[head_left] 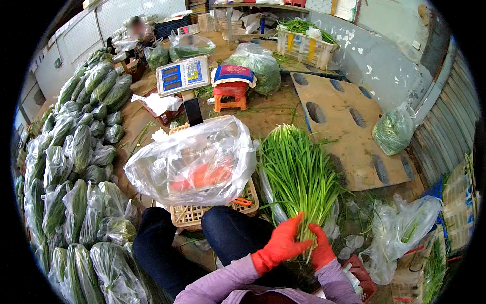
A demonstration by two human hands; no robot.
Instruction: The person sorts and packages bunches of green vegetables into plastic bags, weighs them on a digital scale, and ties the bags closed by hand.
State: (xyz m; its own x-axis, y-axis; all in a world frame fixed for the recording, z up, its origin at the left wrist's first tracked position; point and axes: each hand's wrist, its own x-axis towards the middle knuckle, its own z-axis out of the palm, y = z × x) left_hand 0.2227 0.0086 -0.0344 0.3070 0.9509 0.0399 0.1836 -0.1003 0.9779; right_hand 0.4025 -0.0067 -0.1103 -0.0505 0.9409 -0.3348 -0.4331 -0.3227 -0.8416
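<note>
A large fanned bunch of green chives [301, 172] lies in front of me to the right, on clear plastic. Both my hands wear red gloves. My left hand [284, 242] presses its fingers against the left side of the narrow, pale near end of the bunch. Around the right side of that same end closes my right hand [322, 248], its fingers partly hidden by the stems. Left of the chives, an open clear plastic bag [195, 157] with a red-orange patch in it rests on a tan plastic basket [190, 217], beside an orange-handled tool [242, 201].
Bagged greens [81, 152] are piled along the left. Ahead stand a scale [183, 75], a phone [193, 112] and an orange stool [230, 101]. A holed board [349, 126] lies right. Loose plastic bags [400, 233] and a red crate [362, 278] sit near my right arm. Another person [136, 38] sits far back.
</note>
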